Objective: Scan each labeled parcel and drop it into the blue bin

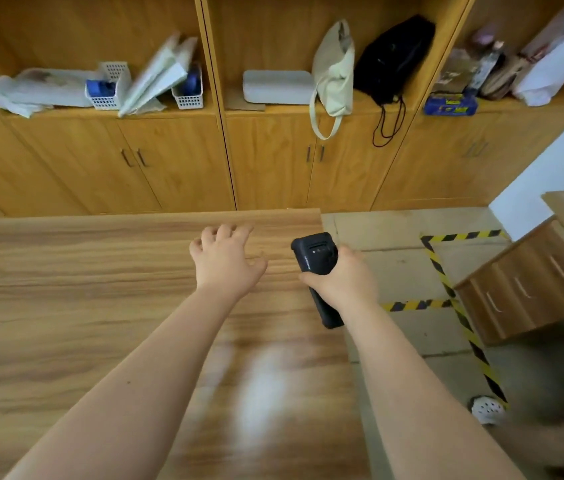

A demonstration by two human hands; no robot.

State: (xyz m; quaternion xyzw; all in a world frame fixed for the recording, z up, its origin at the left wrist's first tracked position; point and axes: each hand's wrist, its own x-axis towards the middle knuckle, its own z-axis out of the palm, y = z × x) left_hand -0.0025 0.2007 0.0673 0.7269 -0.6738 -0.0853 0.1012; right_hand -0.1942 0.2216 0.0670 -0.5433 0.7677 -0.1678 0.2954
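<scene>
Left grip (226, 259) over table (65, 306), fingers apart, holds nothing. Right grip (346, 277) clamped on black scanner (315, 254). White basket (105, 103) on shelf (239, 111) holds blue thing (99, 87).

Cream tote (333, 69) beside black bag (393, 57)

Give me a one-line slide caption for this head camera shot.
Head view: right hand grips a black handheld scanner while the empty left hand hovers over the wooden table.
</scene>
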